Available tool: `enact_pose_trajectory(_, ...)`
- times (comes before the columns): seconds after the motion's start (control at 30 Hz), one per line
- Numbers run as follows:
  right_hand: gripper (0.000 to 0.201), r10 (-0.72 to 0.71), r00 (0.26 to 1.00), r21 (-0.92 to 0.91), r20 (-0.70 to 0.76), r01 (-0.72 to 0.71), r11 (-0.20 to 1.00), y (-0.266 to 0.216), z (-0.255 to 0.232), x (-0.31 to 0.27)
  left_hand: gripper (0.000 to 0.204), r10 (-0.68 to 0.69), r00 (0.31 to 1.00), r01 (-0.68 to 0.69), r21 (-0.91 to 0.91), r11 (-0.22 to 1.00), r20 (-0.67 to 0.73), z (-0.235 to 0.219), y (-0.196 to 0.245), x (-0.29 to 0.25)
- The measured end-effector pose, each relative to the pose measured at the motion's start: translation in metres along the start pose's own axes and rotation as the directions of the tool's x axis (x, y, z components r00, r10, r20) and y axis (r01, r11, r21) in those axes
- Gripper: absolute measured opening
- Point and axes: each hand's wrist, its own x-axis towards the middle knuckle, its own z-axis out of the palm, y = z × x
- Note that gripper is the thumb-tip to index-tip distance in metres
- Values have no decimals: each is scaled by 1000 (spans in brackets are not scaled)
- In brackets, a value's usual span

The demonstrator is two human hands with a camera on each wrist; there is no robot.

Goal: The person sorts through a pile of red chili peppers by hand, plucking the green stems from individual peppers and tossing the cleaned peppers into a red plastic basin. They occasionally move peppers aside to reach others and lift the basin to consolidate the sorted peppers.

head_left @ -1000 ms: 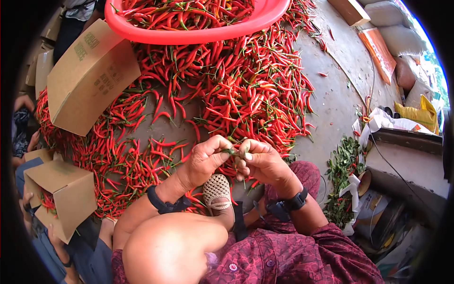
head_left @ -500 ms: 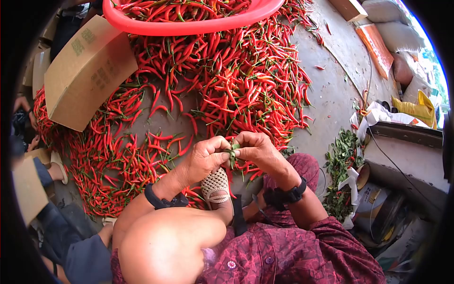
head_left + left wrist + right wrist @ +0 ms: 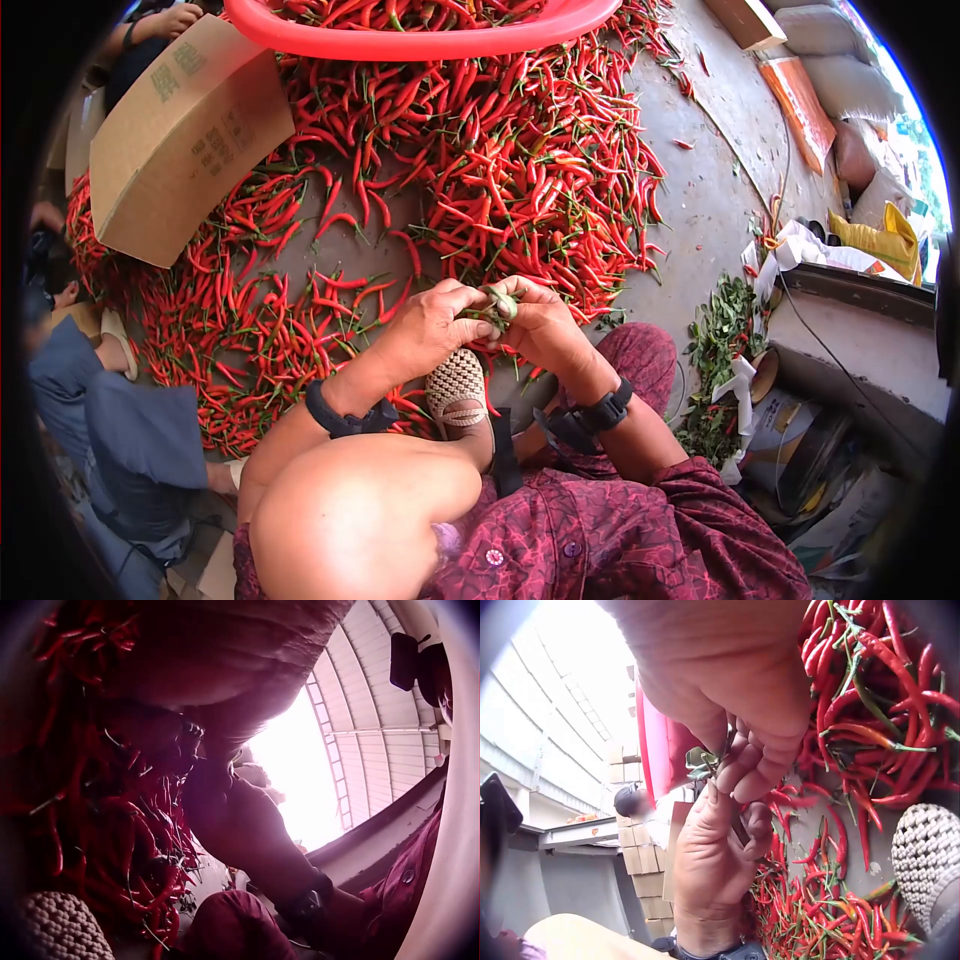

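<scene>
Both hands meet above the red chilies [image 3: 540,190]. The left hand [image 3: 425,325] pinches a small bunch of green leaves [image 3: 502,307] between thumb and fingers. Pressed against the same bunch from the other side is the right hand [image 3: 545,325], its thumb and fingertips curled in. In the right wrist view, leaves [image 3: 699,760] stick out between the fingertips of the right hand [image 3: 742,697] and the left hand [image 3: 716,855]. The left wrist view is dark around the fingers, and the bunch cannot be made out there.
A red basin [image 3: 430,42] of chilies stands at the top, a cardboard box [image 3: 190,140] at upper left. Green leaves [image 3: 722,350] lie in a heap at right. A woven shoe [image 3: 458,388] is just below the hands. Another person's legs [image 3: 140,430] are at lower left.
The leaf bunch between the fingers has turned and looks more rounded. At lower left, the cardboard box with chilies inside has gone out of view, uncovering the other person's legs.
</scene>
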Motion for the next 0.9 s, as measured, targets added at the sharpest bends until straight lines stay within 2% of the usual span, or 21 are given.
enact_pose_trajectory(0.07,10,-6,1000,-26,25,6,1000,6,-8,2,24,-94,983,111,-101,989,160,-7,-1,2)
enact_pose_trajectory(0.1,11,-9,999,-39,37,10,999,8,-11,3,23,-85,990,88,-21,996,108,-5,-2,1)
enact_pose_trajectory(0.2,15,47,986,-136,-162,-69,988,-5,16,-2,21,-76,997,82,274,958,-31,-1,-4,-3)
enact_pose_trajectory(0.23,21,51,987,-135,-155,-73,988,-6,17,-2,20,-55,998,66,339,938,-44,0,-4,-3)
enact_pose_trajectory(0.3,23,-5,990,-367,-140,-47,929,1,10,-1,20,-6,998,34,462,886,-62,1,-2,-4)
enact_pose_trajectory(0.33,24,-34,991,-477,-128,-32,879,3,10,-1,20,21,998,9,466,885,-59,2,-4,-4)
enact_pose_trajectory(0.37,20,-78,981,-490,-180,-21,871,7,13,1,20,51,997,-19,470,882,-55,5,-9,-4)
enact_pose_trajectory(0.47,14,-51,969,-519,-241,-84,850,1,14,-2,19,133,990,-99,416,904,-52,9,-13,-4)
enact_pose_trajectory(0.5,10,36,958,-366,-283,-143,919,6,3,-2,18,157,986,-124,385,915,-55,10,-13,-5)
enact_pose_trajectory(0.6,12,168,942,-169,-291,-223,960,7,0,-14,16,300,953,-253,462,850,-30,12,-13,-6)
enact_pose_trajectory(0.63,12,186,937,-217,-297,-256,942,6,3,-16,16,369,929,-333,477,814,19,14,-18,-5)
enact_pose_trajectory(0.7,13,175,950,-614,-257,-301,730,-3,8,-24,19,355,930,-351,507,787,93,18,-24,-6)
enact_pose_trajectory(0.73,13,178,954,-766,-239,-298,569,-8,16,-29,20,344,929,-362,519,774,135,20,-26,-7)
enact_pose_trajectory(0.77,14,249,937,-876,-244,-323,358,-10,24,-35,21,340,926,-372,546,751,163,21,-27,-9)
enact_pose_trajectory(0.83,13,274,962,-964,-3,-75,254,-12,11,-52,21,334,928,-366,567,739,164,16,-29,-9)
enact_pose_trajectory(0.87,13,299,947,-978,120,61,197,-18,5,-63,21,332,930,-358,580,732,156,12,-29,-10)
enact_pose_trajectory(0.9,10,173,985,-964,-4,-49,261,-32,3,-77,19,288,950,-307,536,786,122,7,-30,-11)
